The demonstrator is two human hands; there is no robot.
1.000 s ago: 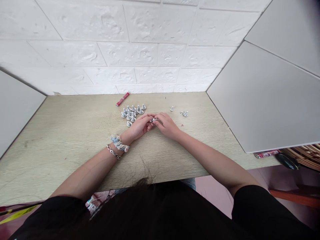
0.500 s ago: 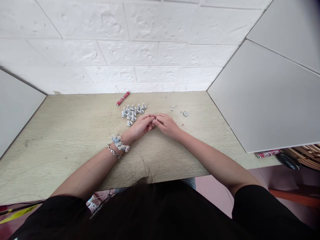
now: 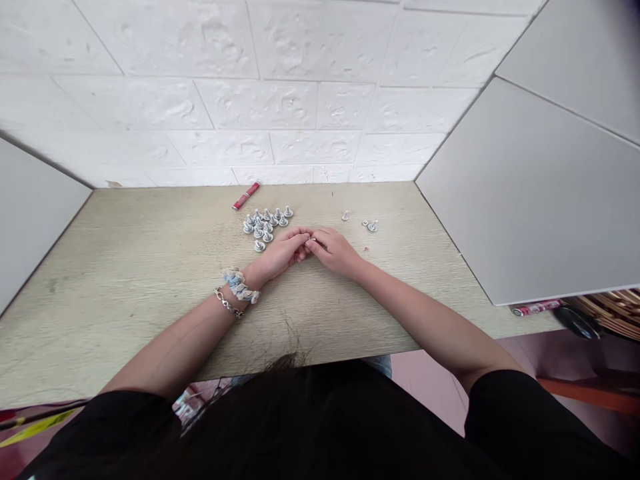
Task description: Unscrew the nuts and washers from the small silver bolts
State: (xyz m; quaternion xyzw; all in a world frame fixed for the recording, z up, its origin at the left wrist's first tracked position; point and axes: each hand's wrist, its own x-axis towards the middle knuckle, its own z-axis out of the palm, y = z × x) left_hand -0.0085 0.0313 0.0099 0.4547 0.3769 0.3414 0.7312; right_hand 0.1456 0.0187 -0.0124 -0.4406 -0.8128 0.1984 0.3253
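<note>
My left hand (image 3: 285,253) and my right hand (image 3: 334,250) meet above the middle of the wooden table. Both have their fingers closed around a small metal piece (image 3: 311,240), mostly hidden between the fingertips; it looks like a bolt. Just beyond my left hand stands a cluster of several bolts with washers (image 3: 259,225), threads up. One more bolt with a washer (image 3: 259,246) sits near my left wrist. To the right of my hands lie a small bolt (image 3: 345,216), a nut (image 3: 365,223) and a bolt with a washer (image 3: 373,227).
A red tube (image 3: 246,197) lies near the white brick wall (image 3: 295,107). Grey panels bound the table (image 3: 165,267) on both sides. At the right edge are another red tube (image 3: 537,308), a dark glossy object (image 3: 577,323) and a wicker basket (image 3: 613,313).
The fingertips have shifted very slightly around the small metal piece, which shows a little less. The loose parts on the table have not moved.
</note>
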